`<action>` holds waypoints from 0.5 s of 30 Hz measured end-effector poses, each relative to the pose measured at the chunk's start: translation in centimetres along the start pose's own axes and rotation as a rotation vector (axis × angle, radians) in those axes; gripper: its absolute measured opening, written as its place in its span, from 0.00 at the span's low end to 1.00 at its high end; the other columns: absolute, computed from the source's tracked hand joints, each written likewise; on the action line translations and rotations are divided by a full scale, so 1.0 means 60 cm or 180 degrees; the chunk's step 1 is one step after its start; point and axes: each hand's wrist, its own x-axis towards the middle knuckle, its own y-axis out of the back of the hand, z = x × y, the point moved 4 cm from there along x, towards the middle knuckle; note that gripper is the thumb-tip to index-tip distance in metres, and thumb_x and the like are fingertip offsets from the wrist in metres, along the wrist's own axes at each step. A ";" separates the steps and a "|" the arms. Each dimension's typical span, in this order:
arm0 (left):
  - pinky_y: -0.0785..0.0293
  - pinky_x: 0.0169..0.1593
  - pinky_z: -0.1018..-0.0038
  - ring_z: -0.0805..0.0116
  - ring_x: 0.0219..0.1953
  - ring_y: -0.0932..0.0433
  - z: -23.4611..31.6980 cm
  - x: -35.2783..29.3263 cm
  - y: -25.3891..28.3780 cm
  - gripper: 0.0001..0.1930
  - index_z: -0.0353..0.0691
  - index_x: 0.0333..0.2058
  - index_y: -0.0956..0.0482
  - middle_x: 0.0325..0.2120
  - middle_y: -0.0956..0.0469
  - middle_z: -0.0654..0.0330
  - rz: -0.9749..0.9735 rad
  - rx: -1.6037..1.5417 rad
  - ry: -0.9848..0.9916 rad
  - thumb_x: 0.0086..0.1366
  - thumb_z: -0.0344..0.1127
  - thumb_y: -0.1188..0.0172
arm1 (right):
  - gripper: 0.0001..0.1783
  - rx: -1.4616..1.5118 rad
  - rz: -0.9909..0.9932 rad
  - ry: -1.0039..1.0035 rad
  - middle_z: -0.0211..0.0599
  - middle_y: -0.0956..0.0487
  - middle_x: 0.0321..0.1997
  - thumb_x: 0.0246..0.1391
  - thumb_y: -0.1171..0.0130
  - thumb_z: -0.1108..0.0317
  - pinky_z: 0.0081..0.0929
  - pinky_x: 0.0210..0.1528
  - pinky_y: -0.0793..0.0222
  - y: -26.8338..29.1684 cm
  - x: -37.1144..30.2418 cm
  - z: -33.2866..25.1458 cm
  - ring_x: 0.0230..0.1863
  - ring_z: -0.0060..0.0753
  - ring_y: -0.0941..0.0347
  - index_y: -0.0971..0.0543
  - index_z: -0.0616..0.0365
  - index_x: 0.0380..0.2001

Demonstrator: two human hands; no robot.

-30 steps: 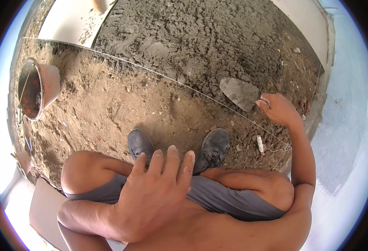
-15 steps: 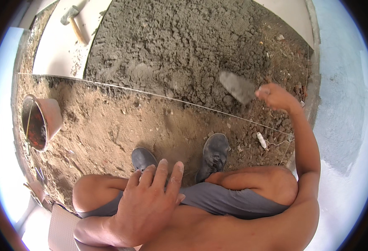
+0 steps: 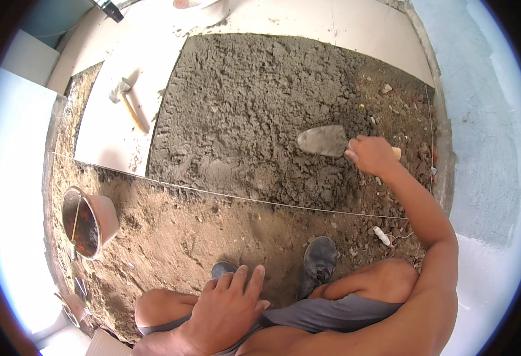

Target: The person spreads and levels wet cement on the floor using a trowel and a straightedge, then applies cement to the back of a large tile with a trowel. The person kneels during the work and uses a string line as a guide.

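Observation:
A trowel (image 3: 323,141) is gripped in my right hand (image 3: 372,155), its blade pointing left over the wet grey mortar (image 3: 242,113). Part of its pale handle shows beyond my fist. Whether the blade touches the mortar I cannot tell. My left hand (image 3: 227,305) holds nothing; it hangs over my lap near my left knee, fingers stretched and slightly apart. The mortar lies in a rough bed between pale laid tiles. Along its near side a thin white string (image 3: 236,197) runs taut across the ground.
A mallet (image 3: 128,104) with a wooden handle lies on a pale tile (image 3: 107,133) at the left. On the bare soil (image 3: 171,237) stands a tilted bucket (image 3: 105,216). A wound spool of string (image 3: 382,235) rests near my right knee. A light blue wall (image 3: 480,118) borders the right.
The view has tilted up, showing more tiles at the far side. My right hand has swung the trowel, so its blade now points more squarely left over the mortar. My left hand stays open.

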 end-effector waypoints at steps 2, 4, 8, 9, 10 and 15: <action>0.24 0.47 0.61 0.50 0.48 0.23 0.000 0.002 -0.004 0.32 0.36 0.61 0.35 0.50 0.26 0.45 0.0047 -0.0040 -0.0049 0.65 0.51 0.44 | 0.20 0.0057 0.0129 -0.0381 0.45 0.20 0.37 0.65 0.53 0.52 0.46 0.40 0.23 0.005 0.024 0.042 0.38 0.48 0.20 0.23 0.59 0.39; 0.24 0.48 0.61 0.49 0.48 0.23 0.002 0.008 -0.004 0.32 0.36 0.61 0.35 0.50 0.26 0.45 0.0033 0.0012 -0.0083 0.65 0.51 0.44 | 0.21 0.0102 0.0259 -0.0754 0.47 0.20 0.38 0.66 0.54 0.52 0.47 0.40 0.23 0.016 0.055 0.092 0.38 0.50 0.21 0.23 0.60 0.41; 0.24 0.48 0.60 0.49 0.49 0.23 -0.001 0.004 -0.008 0.31 0.36 0.60 0.34 0.51 0.26 0.44 0.0066 -0.0007 -0.0017 0.66 0.52 0.45 | 0.23 0.0647 0.0373 -0.1615 0.52 0.20 0.41 0.67 0.55 0.53 0.48 0.43 0.24 0.035 0.131 0.145 0.41 0.53 0.22 0.24 0.63 0.46; 0.24 0.48 0.60 0.48 0.49 0.23 -0.003 0.007 -0.009 0.31 0.36 0.60 0.34 0.51 0.26 0.44 0.0057 0.0009 -0.0031 0.66 0.52 0.45 | 0.23 0.1160 0.0465 -0.1689 0.54 0.21 0.44 0.67 0.56 0.54 0.49 0.46 0.25 0.019 0.151 0.166 0.45 0.54 0.23 0.25 0.65 0.48; 0.24 0.48 0.60 0.48 0.50 0.23 -0.003 0.005 -0.010 0.31 0.36 0.60 0.34 0.51 0.26 0.44 0.0043 0.0032 -0.0014 0.66 0.52 0.45 | 0.23 0.1159 0.0581 -0.1711 0.54 0.21 0.44 0.67 0.56 0.55 0.50 0.46 0.26 0.015 0.162 0.161 0.46 0.54 0.23 0.26 0.65 0.49; 0.23 0.48 0.60 0.48 0.51 0.23 -0.010 0.016 -0.006 0.31 0.36 0.60 0.34 0.51 0.26 0.45 -0.0043 -0.0017 -0.0016 0.67 0.52 0.46 | 0.24 0.0952 0.1047 -0.1335 0.53 0.22 0.48 0.68 0.59 0.54 0.49 0.48 0.25 0.038 0.199 0.148 0.48 0.53 0.23 0.32 0.62 0.57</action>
